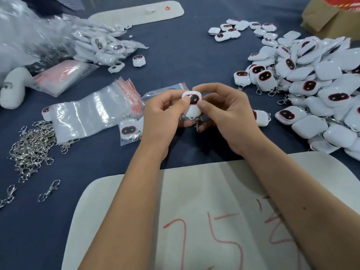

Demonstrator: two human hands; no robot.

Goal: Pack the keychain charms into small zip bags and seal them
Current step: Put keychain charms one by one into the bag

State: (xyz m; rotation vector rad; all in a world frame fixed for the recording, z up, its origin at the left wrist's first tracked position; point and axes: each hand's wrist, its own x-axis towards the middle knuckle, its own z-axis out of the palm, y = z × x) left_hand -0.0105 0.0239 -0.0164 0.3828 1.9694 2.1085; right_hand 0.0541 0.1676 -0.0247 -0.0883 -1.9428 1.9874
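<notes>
Both hands (194, 112) around charm (191, 103)

The surface (175, 55) is covered in plain dark navy cloth. The charm (191, 103) held at the centre is white, with a glossy dark oval face ringed in red. The heap of charms (315, 78) to the right is the same white with dark, red-edged faces. The zip bags (91, 112) are clear with red-orange seal strips. The clasps (31, 149) are shiny silver. The nearest board (194, 191) is pale grey-white with red handwritten marks. The cardboard box (329, 18) is brown with a red-and-white patch.
</notes>
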